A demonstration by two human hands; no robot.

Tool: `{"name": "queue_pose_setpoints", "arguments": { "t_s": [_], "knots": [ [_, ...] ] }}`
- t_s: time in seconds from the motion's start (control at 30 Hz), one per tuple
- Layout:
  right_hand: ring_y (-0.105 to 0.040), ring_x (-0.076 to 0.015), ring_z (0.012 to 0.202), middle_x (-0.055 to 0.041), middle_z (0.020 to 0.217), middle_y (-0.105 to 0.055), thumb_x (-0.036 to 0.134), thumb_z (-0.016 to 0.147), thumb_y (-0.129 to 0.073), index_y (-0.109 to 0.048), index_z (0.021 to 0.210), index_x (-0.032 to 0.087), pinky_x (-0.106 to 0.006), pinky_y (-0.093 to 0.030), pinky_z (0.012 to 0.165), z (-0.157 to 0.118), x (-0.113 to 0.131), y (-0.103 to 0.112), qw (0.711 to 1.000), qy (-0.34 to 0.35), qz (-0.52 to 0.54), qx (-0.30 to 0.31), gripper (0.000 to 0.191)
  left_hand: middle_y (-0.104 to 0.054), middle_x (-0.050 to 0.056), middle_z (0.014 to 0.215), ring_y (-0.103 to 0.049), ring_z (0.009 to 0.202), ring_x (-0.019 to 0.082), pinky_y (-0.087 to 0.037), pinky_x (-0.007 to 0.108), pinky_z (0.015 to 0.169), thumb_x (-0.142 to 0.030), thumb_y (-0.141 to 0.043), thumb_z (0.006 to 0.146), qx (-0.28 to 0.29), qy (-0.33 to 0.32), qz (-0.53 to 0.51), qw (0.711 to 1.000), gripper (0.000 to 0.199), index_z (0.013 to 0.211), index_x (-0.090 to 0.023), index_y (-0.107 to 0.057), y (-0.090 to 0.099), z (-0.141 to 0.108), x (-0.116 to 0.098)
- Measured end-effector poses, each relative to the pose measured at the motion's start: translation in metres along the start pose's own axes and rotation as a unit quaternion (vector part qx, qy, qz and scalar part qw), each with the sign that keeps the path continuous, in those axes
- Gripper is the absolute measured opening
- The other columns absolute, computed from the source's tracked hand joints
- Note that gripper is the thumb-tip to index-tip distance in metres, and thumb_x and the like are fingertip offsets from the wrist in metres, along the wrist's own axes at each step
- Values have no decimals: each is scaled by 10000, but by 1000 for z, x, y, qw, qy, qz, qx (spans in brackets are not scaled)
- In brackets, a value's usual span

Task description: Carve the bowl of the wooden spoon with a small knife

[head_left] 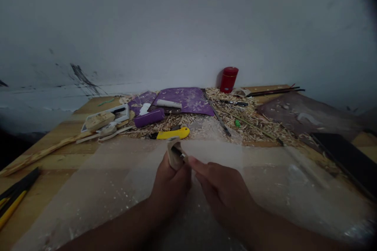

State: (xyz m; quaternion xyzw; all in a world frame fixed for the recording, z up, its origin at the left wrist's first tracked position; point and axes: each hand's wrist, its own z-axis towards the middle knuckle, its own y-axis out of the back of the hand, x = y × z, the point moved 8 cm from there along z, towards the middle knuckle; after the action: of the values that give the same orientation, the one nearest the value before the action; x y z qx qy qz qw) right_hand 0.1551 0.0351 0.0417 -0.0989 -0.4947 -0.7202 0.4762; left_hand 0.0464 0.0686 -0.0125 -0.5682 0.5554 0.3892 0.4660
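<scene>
My left hand [172, 180] grips a small piece of pale carved wood [173, 155] between fingers and thumb, holding it upright. My right hand [220, 190] pinches a small carving knife [180, 154] whose dark blade touches the wood. The knife's handle is mostly hidden by the right fingers. Both hands are close together over a translucent plastic sheet [118, 196] covering the table.
Wood shavings [244, 119] lie heaped beyond the hands, around a yellow utility knife [173, 133], a purple mat [185, 100], and a red tin [229, 79]. A white tray [106, 119] holds a wood block at the left. A black slab [344, 160] lies at the right.
</scene>
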Motion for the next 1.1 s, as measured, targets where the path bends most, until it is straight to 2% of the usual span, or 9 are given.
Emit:
{"name": "queue_pose_setpoints", "arguments": {
  "t_s": [0.1,0.2,0.4,0.53,0.63,0.8,0.97,1.1],
  "knots": [
    [-602,-159,907,-5,1017,-652,181,863,-403,-467,1224,283,-311,-471,790,4,-6,0,993,-61,101,7,381,-386,-112,348,-322,289,60,-265,170,312,-254,-533,710,-9,-5,-23,1000,166,697,-213,-373,2,3,-2],
    [-573,-145,996,19,1123,-612,177,862,-422,-516,1179,277,-295,-453,851,6,-7,7,989,-80,125,-5,346,-376,-113,320,-302,264,65,-268,182,297,-209,-533,689,2,-12,-53,999,152,690,-208,-380,3,7,-6],
    [-611,-132,920,20,1050,-651,152,848,-443,-539,1156,274,-255,-479,795,7,-10,16,993,-54,99,24,345,-393,-118,327,-301,275,66,-292,185,308,-165,-528,702,41,-31,-88,995,148,752,-212,-397,4,11,-11],
    [-619,-143,879,9,998,-667,148,849,-434,-519,1181,284,-271,-477,775,6,-10,15,994,-39,79,62,369,-403,-118,332,-316,283,69,-284,178,306,-93,-486,678,39,-45,-62,996,174,767,-213,-398,6,12,-12],
    [-619,-133,780,-2,913,-673,147,850,-420,-498,1203,275,-251,-472,702,5,-9,15,995,-34,58,74,383,-421,-115,345,-338,288,71,-277,175,306,-88,-487,665,33,-54,-41,997,191,775,-214,-395,8,12,-12],
    [-544,-125,581,12,683,-589,140,835,-408,-469,1227,271,-238,-398,551,0,-8,10,995,-13,-25,98,418,-411,-119,361,-352,294,64,-297,173,323,-144,-509,697,26,-61,-21,998,157,775,-215,-393,11,13,-11],
    [-504,-121,561,19,658,-540,143,848,-391,-446,1241,272,-239,-352,540,-1,-8,9,994,4,-42,104,417,-413,-116,360,-359,298,65,-302,170,325,-151,-504,709,37,-60,-18,997,137,778,-212,-402,10,13,-12],
    [-481,-121,538,18,641,-534,133,843,-373,-437,1248,243,-239,-324,516,2,-3,13,990,38,-65,119,424,-384,-120,320,-293,264,60,-277,172,294,-80,-479,641,81,-23,-53,995,181,746,-210,-410,2,10,-12]
  ]
}}
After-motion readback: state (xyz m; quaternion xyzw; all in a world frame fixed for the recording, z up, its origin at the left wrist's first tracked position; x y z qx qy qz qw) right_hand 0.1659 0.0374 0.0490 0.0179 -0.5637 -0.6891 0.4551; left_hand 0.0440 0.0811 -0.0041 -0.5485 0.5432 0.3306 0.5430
